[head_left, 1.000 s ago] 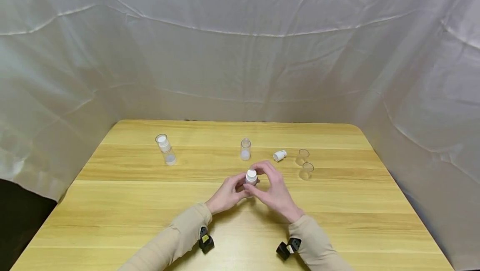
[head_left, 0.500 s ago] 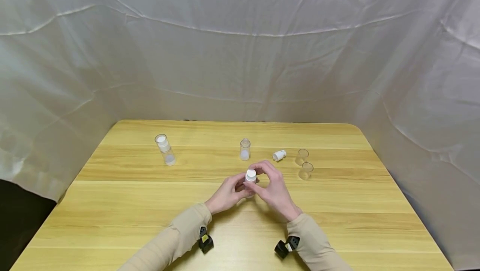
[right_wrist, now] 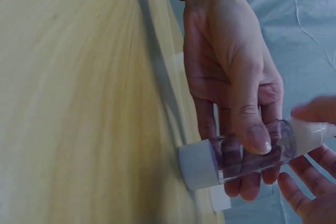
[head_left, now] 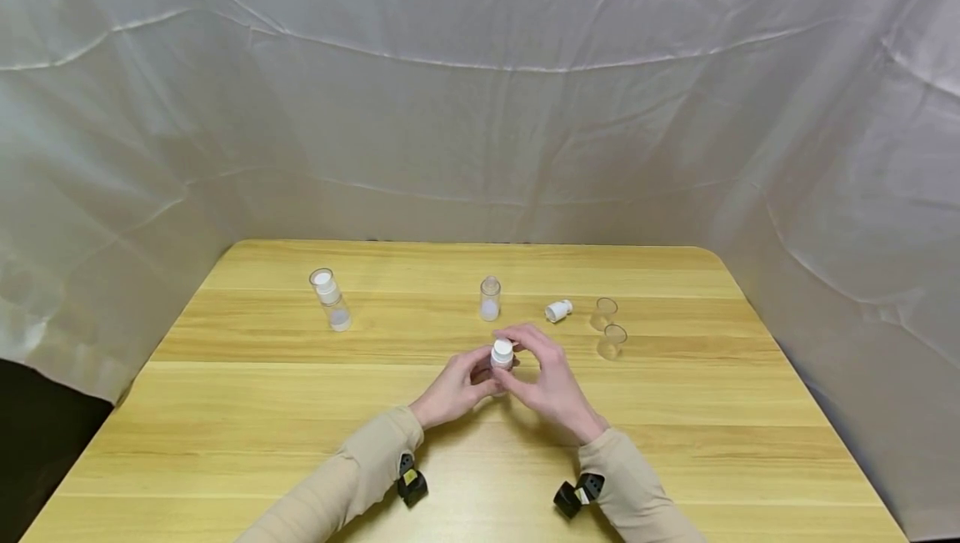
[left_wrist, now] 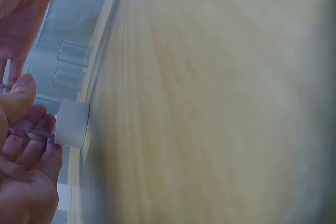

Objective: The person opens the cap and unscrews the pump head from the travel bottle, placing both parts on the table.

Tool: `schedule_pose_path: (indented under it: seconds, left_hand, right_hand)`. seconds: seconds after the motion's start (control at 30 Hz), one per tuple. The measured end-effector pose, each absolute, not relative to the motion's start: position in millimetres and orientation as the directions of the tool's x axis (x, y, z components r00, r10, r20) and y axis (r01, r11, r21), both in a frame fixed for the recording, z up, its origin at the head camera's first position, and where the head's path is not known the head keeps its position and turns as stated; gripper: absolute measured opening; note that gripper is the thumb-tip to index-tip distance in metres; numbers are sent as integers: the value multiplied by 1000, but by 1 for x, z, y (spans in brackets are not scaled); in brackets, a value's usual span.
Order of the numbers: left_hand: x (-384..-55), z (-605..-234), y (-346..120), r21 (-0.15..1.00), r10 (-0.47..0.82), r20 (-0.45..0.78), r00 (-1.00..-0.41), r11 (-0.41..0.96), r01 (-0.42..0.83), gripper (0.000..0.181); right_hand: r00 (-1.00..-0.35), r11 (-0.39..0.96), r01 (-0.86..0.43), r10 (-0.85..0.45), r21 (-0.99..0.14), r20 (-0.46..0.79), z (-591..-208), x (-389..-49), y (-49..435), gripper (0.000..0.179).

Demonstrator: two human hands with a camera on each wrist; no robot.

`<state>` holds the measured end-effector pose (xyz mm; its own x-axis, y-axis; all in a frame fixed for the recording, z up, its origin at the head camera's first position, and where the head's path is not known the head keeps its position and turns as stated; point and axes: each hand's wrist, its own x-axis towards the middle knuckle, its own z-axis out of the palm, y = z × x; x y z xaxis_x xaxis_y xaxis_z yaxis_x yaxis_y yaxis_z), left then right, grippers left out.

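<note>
Upright near the table's middle is a clear pump bottle with a white pump top and a white base. My left hand grips its clear body, the thumb lying across the front in the right wrist view. My right hand pinches the white top, thumb on the near side and a finger on the far side. From the left wrist view, the bottle's white base juts out past the left fingers; the top is hidden there.
A capped pump bottle stands at the back left. Behind the hands is a clear bottle without a pump. Right of it a white pump head lies on its side, beside two clear caps, one farther and one nearer.
The right fingers have shifted slightly around the white top, and the right wrist has swayed a little. The left hand and the bottle stay about where they were.
</note>
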<state>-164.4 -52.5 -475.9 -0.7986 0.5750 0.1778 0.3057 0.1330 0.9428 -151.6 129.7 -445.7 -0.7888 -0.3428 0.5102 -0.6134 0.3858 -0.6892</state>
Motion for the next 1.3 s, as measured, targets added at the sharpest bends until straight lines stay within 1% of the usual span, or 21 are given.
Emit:
schedule_pose_path:
  seconds: [0.13,0.3,0.5,0.63,0.73,0.93,1.07,1.2,1.3]
  left_hand:
    - [-165,-476,-52,941,573,184,-799,134,312,42]
    - [-165,-476,-52,940,565,165,-808,157,302,45]
    - [-164,-476,-52,948,570,159,-806,140,286,46]
    - [-164,-477,-52,950,574,171,-801,121,289,45]
    - [-164,-477,-52,944,569,175,-804,135,301,45]
    - [-165,-479,-52,937,557,165,-814,168,305,43]
    - [-165,-480,-52,946,563,160,-811,147,289,44]
    - [-165,-479,-52,949,570,163,-805,131,286,45]
    - [-165,-479,-52,940,569,168,-805,152,304,45]
  right_hand:
    - [-797,402,-604,-317,-688,514,-448,-152,129,56]
    - [-792,393,-610,-282,-689,541,-446,-152,128,48]
    - [-770,366,-637,-316,-678,554,-445,-153,128,40]
    - [-758,355,-651,-343,-671,554,-445,-152,129,45]
    - [-774,368,-633,-323,-681,544,-445,-152,129,49]
    - [-803,391,-595,-275,-702,528,-445,-152,127,44]
    - [-791,382,-611,-305,-693,530,-444,-152,128,40]
    - [-778,366,-627,-338,-687,530,-444,-151,128,44]
    - [-780,363,-624,-332,-692,530,-444,-151,128,46]
